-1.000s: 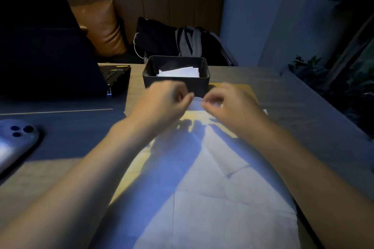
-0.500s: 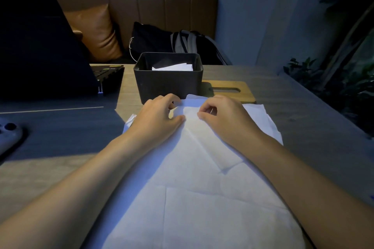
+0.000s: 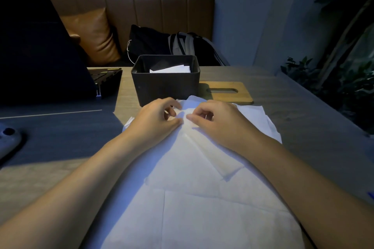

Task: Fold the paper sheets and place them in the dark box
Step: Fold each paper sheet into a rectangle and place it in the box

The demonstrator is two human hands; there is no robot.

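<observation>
1. The left hand (image 3: 156, 120) is pinching the paper sheet's (image 3: 194, 178) far edge with curled fingers.
2. The right hand (image 3: 214, 121) is pinching alongside.
3. The sheet's long axis is running six to twelve o'clock.
4. The dark box (image 3: 165, 85) is sitting just beyond at twelve, equally near both hands.

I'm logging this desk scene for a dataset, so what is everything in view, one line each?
paper sheets: a stack, count unclear, white, on the table before the person
dark box: one, dark grey, behind the sheets
folded paper: count unclear, white, inside the box
wooden lid: one, tan, slotted, right of the box
laptop: one, dark, far left
phone: one, pale, left edge
table: one, grey-brown
sofa: one, brown, behind the table
cushion: one, tan, on the sofa
backpack: one, black and grey, on the sofa
plant: dark green, right
left hand: grip pinches the top sheet's far edge
right hand: pinches the same edge
</observation>
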